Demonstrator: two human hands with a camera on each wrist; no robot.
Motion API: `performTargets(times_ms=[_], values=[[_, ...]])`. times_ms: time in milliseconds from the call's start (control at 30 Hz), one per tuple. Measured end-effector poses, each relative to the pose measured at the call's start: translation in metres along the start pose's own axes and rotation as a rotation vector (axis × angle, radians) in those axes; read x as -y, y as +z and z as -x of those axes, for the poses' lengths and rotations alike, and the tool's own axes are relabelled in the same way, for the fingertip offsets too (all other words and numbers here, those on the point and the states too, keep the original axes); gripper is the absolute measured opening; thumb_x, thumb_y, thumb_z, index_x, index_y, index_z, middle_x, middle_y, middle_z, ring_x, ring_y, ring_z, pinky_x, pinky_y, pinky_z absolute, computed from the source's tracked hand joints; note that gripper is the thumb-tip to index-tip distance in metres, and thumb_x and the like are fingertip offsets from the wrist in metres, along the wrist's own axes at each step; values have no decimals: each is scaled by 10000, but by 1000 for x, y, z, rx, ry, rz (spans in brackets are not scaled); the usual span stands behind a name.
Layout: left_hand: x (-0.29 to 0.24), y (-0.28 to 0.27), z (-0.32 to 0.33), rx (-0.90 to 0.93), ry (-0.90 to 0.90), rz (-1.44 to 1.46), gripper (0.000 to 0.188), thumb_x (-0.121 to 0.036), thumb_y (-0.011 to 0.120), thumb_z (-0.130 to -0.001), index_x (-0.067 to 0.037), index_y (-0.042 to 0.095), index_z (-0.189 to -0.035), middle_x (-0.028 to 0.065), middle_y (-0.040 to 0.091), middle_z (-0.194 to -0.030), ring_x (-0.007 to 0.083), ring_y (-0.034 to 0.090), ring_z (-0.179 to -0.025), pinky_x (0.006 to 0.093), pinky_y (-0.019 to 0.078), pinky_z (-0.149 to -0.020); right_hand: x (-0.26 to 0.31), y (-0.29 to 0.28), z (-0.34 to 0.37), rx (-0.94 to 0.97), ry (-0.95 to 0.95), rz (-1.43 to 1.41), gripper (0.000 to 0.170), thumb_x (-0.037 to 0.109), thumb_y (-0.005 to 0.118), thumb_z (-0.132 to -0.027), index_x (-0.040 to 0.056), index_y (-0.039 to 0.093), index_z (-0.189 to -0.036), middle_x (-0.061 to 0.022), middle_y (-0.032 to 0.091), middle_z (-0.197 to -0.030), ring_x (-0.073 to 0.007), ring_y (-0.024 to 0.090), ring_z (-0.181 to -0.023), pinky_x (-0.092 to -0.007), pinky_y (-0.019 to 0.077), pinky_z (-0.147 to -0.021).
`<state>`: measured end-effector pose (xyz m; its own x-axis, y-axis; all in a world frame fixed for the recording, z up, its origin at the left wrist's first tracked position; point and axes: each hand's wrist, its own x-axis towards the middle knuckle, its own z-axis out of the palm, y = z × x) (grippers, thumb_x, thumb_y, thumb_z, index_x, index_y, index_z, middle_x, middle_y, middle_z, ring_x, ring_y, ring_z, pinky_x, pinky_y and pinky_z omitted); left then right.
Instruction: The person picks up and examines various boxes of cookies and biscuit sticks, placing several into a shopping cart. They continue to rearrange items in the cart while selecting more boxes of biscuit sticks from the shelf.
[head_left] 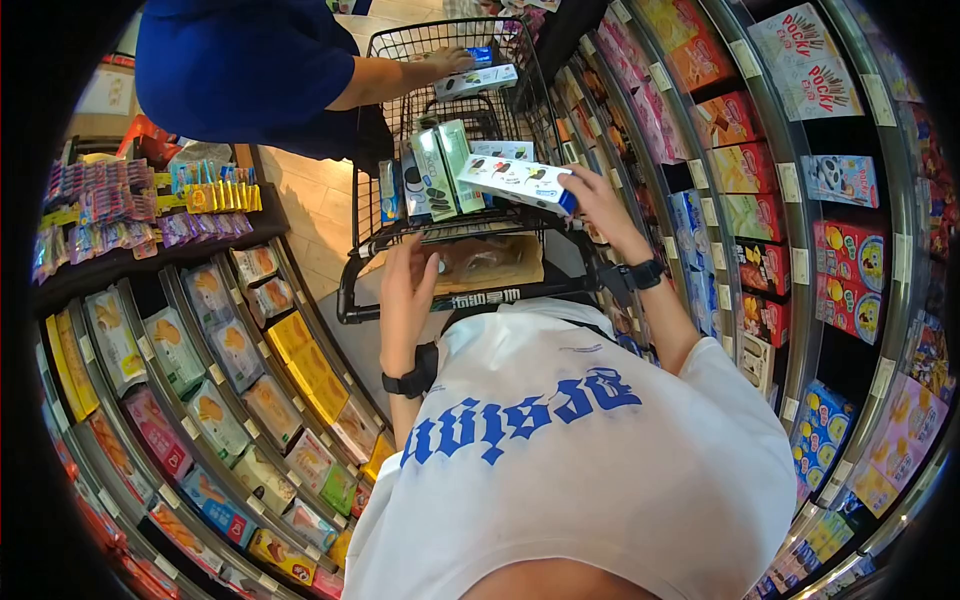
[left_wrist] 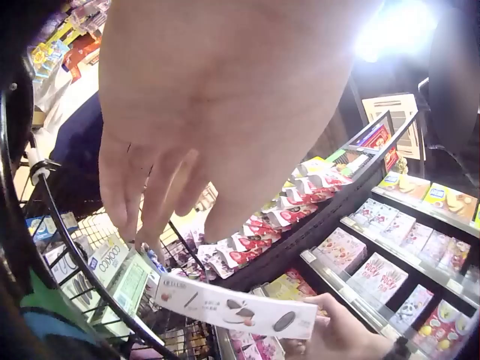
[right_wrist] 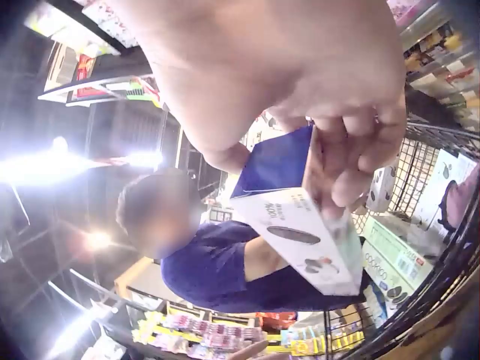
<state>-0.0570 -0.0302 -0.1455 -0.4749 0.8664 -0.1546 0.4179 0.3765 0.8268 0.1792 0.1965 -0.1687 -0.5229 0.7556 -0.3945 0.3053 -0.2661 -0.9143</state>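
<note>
My right hand (head_left: 598, 208) grips one end of a long white box (head_left: 515, 180) with dark cookie pictures and a blue end, held over the near part of the shopping cart. In the right wrist view, the thumb and fingers of the right hand (right_wrist: 300, 112) hold the box (right_wrist: 300, 236) by its blue end. My left hand (head_left: 408, 285) is raised at the cart's handle, holding nothing, its fingers pointing up. Green boxes (head_left: 440, 170) stand upright in the cart just beyond it. The left wrist view shows the white box (left_wrist: 232, 306) beyond the left fingertips.
Across the cart (head_left: 540, 110), a person in blue (head_left: 240, 70) reaches a hand (head_left: 450, 62) over another white box (head_left: 475, 82). Snack shelves (head_left: 790, 185) rise close on the right, and packaged biscuits (head_left: 210, 410) line the left. A brown package (head_left: 490, 262) lies by the handle.
</note>
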Motion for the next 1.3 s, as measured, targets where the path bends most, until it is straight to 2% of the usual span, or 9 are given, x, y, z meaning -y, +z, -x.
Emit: performTargets(times_ms=[200,333,467,533,767,900,1067,1233,1300], values=[[-25,2,-6,-97,19,139,840,-183,845,-837,12,391,-1517,197,551,-1332,272,580,-1222,365,524,-962,5,-7,22,138,190,-298,549,476,505,-1013,-7,614,-1248,-75,695,-999,-129,621,-827,-272,478,-675],[-10,-3,-13,-42,113,112,785,-162,885,-776,15,498,-1435,164,589,-1259,278,593,-1184,394,490,-1005,10,0,31,241,199,-331,535,479,501,-1031,20,589,-1292,-70,690,-1027,-127,627,-835,-282,494,-715],[-23,-14,-12,-146,181,106,800,-161,926,-710,8,540,-1390,141,596,-1178,260,592,-1071,382,492,-945,-1,12,30,129,142,-284,501,460,490,-1062,40,563,-1325,-62,674,-1099,-126,647,-871,-278,519,-786],[-30,-15,-11,-185,239,57,802,-124,926,-704,-4,542,-1399,110,595,-1158,225,593,-1055,350,506,-897,-13,17,28,143,214,-32,484,444,472,-1083,43,543,-1345,-63,655,-1176,-128,672,-933,-281,531,-862],[-43,-11,-11,-310,541,8,884,-68,955,-653,-33,523,-1424,123,609,-1203,228,598,-1085,321,537,-857,-44,49,24,311,262,-83,548,482,455,-1081,25,526,-1376,-67,630,-1194,-126,630,-1020,-295,529,-862],[-41,-7,-13,-301,571,92,891,-63,955,-649,-34,515,-1423,137,615,-1225,240,603,-1091,325,543,-870,-43,60,23,358,262,70,571,515,438,-1077,57,496,-1412,-66,593,-1261,-137,590,-1058,-297,523,-890],[-51,-20,-16,-298,669,-201,696,-108,938,-692,-11,608,-1297,123,623,-1192,250,609,-1062,331,533,-837,-45,68,22,360,252,-11,610,524,454,-1071,55,454,-1462,-61,616,-1228,-131,577,-1002,-297,512,-844],[-38,-10,-19,-447,351,-54,476,-176,886,-795,16,633,-1149,96,624,-1078,177,599,-945,285,499,-774,-12,52,22,406,72,192,592,485,527,-1055,55,507,-1461,-59,642,-1212,-133,587,-1040,-277,479,-866],[-25,-10,-25,-435,12,225,409,-216,862,-844,25,618,-1068,76,621,-974,119,571,-859,265,486,-738,-6,42,27,396,86,138,577,473,621,-1007,50,569,-1396,-66,648,-1202,-146,592,-1082,-291,475,-898]])
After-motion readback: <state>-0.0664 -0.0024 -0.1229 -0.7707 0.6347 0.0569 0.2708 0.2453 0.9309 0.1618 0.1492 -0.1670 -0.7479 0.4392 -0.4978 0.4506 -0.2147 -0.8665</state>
